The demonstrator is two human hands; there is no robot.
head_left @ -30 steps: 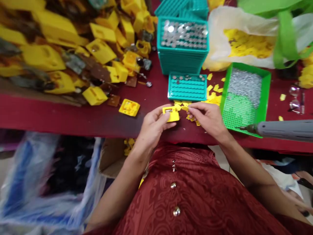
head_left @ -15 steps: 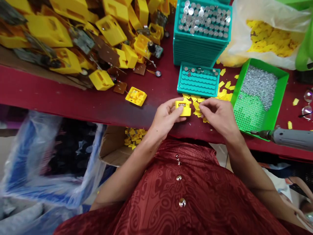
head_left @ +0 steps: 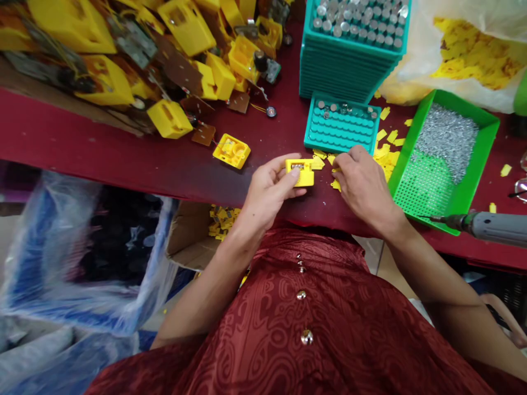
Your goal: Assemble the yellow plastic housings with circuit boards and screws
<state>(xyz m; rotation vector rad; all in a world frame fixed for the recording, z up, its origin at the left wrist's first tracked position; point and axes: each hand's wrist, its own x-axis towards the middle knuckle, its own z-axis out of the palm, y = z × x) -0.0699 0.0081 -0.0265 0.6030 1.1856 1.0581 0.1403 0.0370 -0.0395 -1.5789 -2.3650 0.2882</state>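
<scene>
My left hand [head_left: 267,189] is closed around a small yellow plastic case [head_left: 305,176], the thumb lying on its front. Shiny round metal pieces, looking like button cells, show in the case's opening. To its right, my right hand [head_left: 364,184] bends over small flat yellow plastic pieces [head_left: 336,185], fingertips pinched together. Whether a piece is between those fingertips is hidden. Just beyond the hands lies a teal tray [head_left: 340,133] with a few button cells along its far row.
A stack of teal trays [head_left: 341,71] full of button cells stands behind. A green basket [head_left: 465,184] of small metal parts sits right, beside a grey electric screwdriver [head_left: 498,227]. Yellow housings with wires [head_left: 187,27] heap up at left; one open yellow housing [head_left: 231,151] lies nearer.
My right hand has moved farther over the yellow pieces, toward the teal tray, and now hides more of them. My left hand, still holding the yellow case, has shifted slightly left. The view has shifted.
</scene>
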